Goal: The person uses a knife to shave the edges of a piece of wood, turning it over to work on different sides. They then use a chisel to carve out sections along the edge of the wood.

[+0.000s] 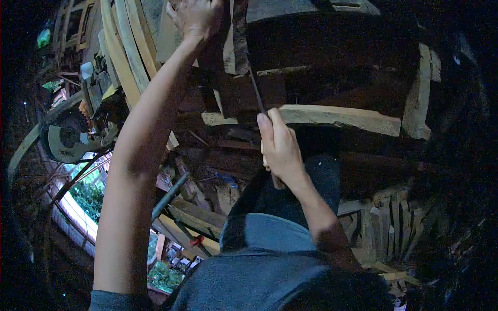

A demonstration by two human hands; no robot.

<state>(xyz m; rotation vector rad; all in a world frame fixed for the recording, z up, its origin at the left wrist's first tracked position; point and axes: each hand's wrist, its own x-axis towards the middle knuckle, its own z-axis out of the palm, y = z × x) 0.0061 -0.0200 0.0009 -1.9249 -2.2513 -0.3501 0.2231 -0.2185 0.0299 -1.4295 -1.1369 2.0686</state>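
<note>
Near the middle, my right hand (280,147) is wrapped round the handle of a long thin tool (256,88), whose dark blade runs up to the end of a rough wooden piece (237,46). The kind of tool is hard to tell in the dim light. At the top, my left hand (196,18) lies on wood just left of that piece, with its fingers partly cut off by the frame edge. Some of its fingers look spread. Below the wooden piece, a pale horizontal wooden rail (337,115) crosses the bench frame.
A round machine guard (65,140) is at the left. Long boards (124,46) lean at the upper left. A wooden leg (419,93) rises on the right, and stacked wood offcuts (394,223) lie below it. A green-grey pipe (170,196) slants at the lower left.
</note>
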